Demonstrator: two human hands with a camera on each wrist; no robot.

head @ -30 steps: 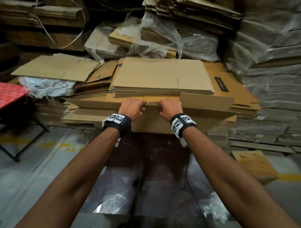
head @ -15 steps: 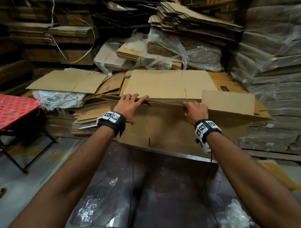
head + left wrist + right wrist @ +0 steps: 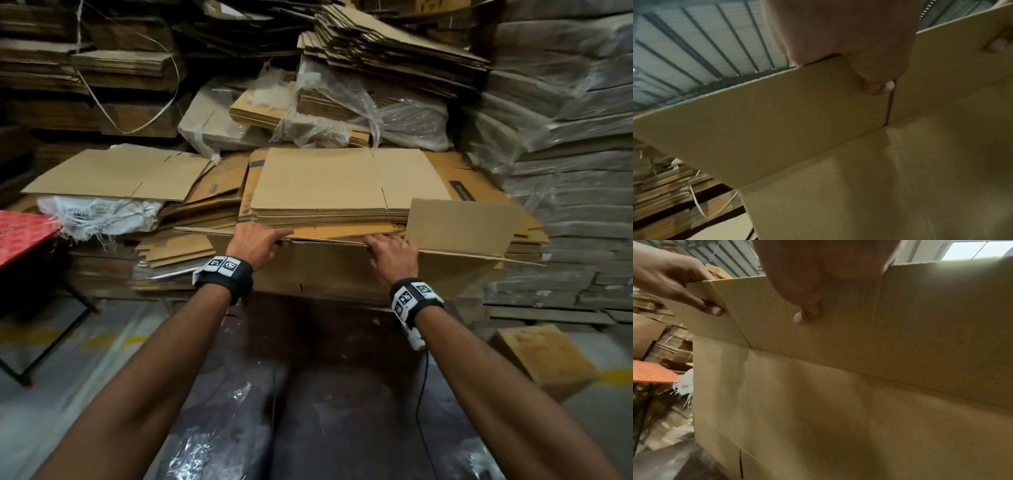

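A flattened brown cardboard box stands upright at the far edge of a dark table, its top flaps level with my hands. My left hand grips the top edge near the left, thumb on the near face and fingers over the far side. My right hand grips the same edge further right. In the left wrist view the left thumb presses the flap beside a slot. In the right wrist view the right thumb presses the near face. The box's right flap sticks up.
Behind the box lies a stack of flat cartons, with more cardboard piles to the left and plastic-wrapped bundles to the right. A red folding table stands at the left. A loose cardboard piece lies on the floor at the right.
The box has been lifted from lying nearly flat to standing upright against the stack. My hands moved apart along its top edge and rose with it.
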